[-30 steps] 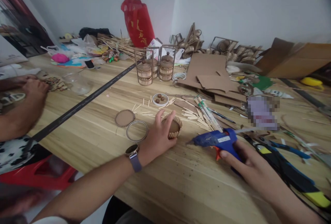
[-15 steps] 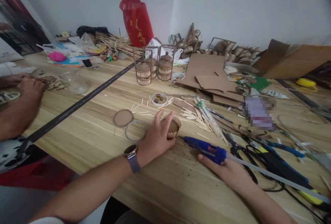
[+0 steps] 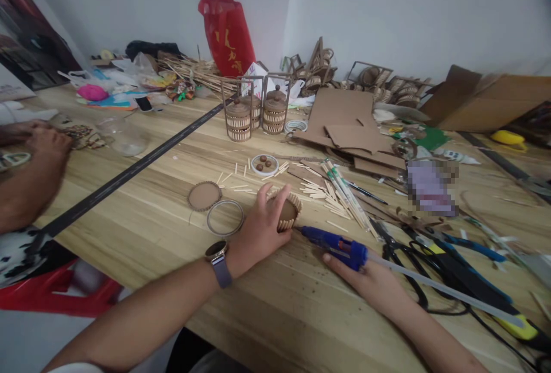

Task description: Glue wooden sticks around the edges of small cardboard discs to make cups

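Observation:
My left hand, below a watch on the wrist, is closed around a small round basket edged with short upright sticks. In my right hand is a blue hot glue gun with a long clear glue stick in its back. The gun's nozzle points left, at the basket's near right side; I cannot tell whether it touches. Left of my left hand lie a pale ring and a cardboard disc with a raised edge. Loose short sticks are scattered beyond the basket.
Scissors, blue-handled pliers and a cable lie at the right. Finished lidded baskets stand behind, near cardboard sheets. A white dish holds brown balls. Another person's hands are at the far left.
The glue gun and my right hand have moved slightly left, bringing the nozzle closer to the basket. My left hand keeps its hold on the basket.

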`<state>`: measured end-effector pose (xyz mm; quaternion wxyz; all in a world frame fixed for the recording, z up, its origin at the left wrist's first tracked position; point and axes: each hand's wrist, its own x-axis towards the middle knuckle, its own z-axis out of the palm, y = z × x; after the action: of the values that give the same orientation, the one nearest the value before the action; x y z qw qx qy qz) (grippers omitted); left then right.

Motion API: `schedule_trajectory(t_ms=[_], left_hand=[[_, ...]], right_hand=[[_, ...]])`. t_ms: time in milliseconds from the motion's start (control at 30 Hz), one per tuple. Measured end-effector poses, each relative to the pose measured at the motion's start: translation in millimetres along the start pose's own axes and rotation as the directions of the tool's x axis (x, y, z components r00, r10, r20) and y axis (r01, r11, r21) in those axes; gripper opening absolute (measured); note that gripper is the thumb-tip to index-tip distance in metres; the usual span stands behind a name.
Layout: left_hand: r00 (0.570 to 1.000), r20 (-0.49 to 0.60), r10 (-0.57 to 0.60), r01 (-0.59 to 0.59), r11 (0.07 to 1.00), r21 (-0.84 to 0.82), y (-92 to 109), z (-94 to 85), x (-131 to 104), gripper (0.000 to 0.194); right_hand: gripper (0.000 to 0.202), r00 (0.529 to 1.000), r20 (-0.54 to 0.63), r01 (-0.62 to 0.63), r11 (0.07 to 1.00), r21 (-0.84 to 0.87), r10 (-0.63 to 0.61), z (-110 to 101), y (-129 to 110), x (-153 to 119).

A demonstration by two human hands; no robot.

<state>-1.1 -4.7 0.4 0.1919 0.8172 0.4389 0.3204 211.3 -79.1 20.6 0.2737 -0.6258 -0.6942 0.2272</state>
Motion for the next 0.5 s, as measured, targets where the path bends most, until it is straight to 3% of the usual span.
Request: schedule_trajectory(t_ms=[500], left_hand=[[1.000,-0.001,0.012,-0.012,1.000,0.020,-0.2,1.1,0.2,0.092]], right_hand=[[0.032,1.000,0.023,-0.004,0.999,-0.049,0.005,2.1,4.1,0.5]])
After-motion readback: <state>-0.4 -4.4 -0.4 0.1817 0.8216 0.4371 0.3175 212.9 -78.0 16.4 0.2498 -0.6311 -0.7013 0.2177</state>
